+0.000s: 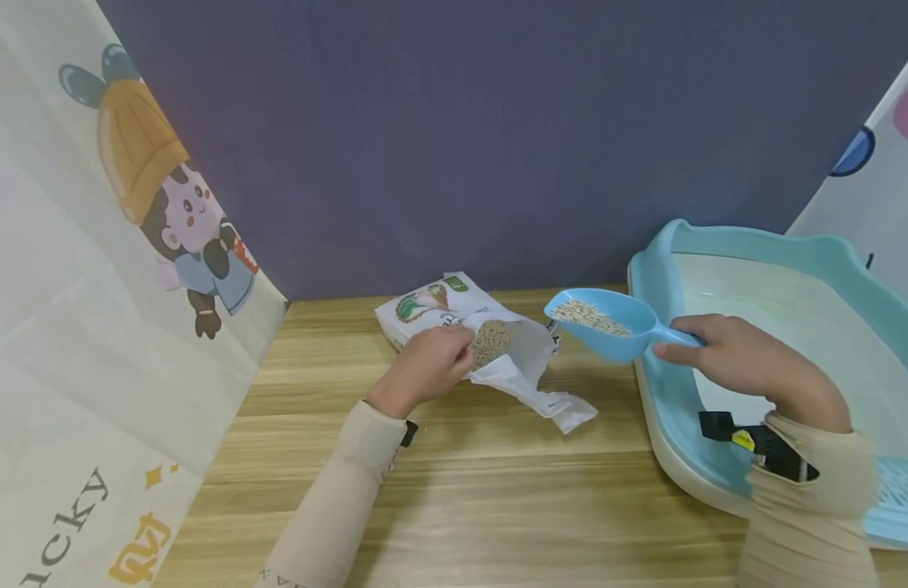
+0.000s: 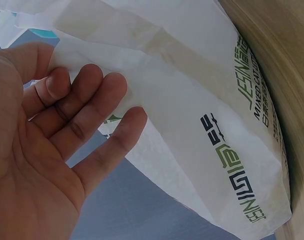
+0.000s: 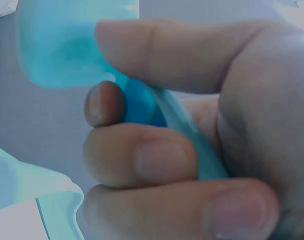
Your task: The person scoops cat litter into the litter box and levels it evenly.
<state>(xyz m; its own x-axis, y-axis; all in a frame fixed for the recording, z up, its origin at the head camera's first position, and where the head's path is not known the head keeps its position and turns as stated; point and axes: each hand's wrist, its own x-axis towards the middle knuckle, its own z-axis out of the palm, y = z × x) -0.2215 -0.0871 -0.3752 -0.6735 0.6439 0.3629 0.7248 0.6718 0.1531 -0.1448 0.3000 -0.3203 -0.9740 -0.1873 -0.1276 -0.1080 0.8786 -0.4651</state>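
Note:
A white cat litter bag (image 1: 465,298) lies on its side on the wooden surface, its torn mouth facing the front right and tan litter (image 1: 492,341) showing inside. My left hand (image 1: 433,359) pinches the edge of that mouth between thumb and index finger; in the left wrist view the other fingers are loosely bent beside the printed bag (image 2: 192,120). To the right of the bag, my right hand (image 1: 744,359) grips the handle of a light blue scoop (image 1: 619,347). Pale pellets (image 1: 589,317) lie in the scoop, which is held up between the bag and the litter box.
A teal and white litter box (image 1: 648,286) stands at the right, its raised rim beneath my right forearm. Behind everything rises a dark blue-grey panel (image 1: 454,147). A white printed sheet (image 1: 94,343) borders the wooden tabletop (image 1: 498,506) on the left.

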